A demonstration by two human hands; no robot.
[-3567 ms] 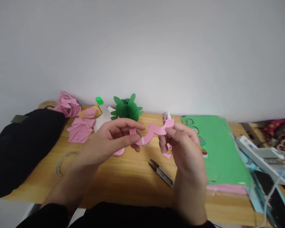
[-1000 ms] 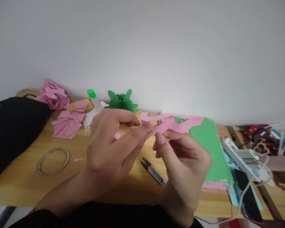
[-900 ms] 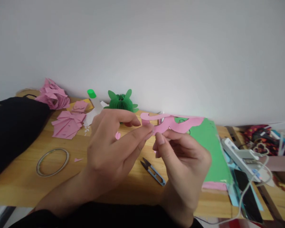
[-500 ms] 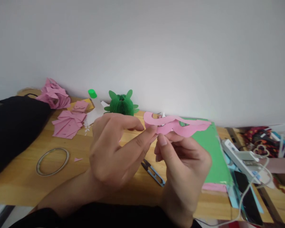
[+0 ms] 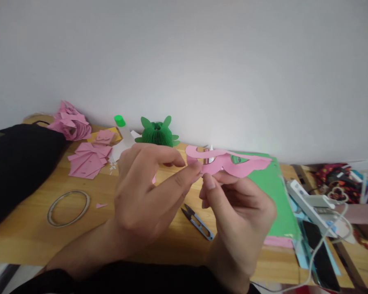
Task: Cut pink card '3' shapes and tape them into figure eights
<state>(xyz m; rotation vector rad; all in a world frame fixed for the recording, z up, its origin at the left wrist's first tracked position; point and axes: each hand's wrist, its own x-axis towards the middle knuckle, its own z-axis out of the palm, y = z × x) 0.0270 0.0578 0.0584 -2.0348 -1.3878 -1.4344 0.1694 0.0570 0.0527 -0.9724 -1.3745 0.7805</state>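
Observation:
Both hands hold a wavy pink paper strip [image 5: 230, 162] above the wooden table [image 5: 30, 228]. My left hand [image 5: 147, 192] pinches the strip's left end between thumb and fingertips. My right hand [image 5: 236, 208] pinches it from below, right beside the left fingertips. The strip runs out to the right over a stack of green paper [image 5: 279, 204]. Small thread snips [image 5: 198, 222] lie on the table under my hands.
A green paper ball with leaves [image 5: 157, 134] stands at the wall, beside a green-capped glue bottle [image 5: 121, 127]. Pink paper scraps [image 5: 88, 157] and a tape ring [image 5: 68, 208] lie left. A black bag [image 5: 15, 163] sits far left; a power strip [image 5: 309, 202] and cables right.
Earlier the strip hung as a curve between my hands; it now lies flatter and points right. Over the last second my hands have barely shifted, fingertips kept pinching.

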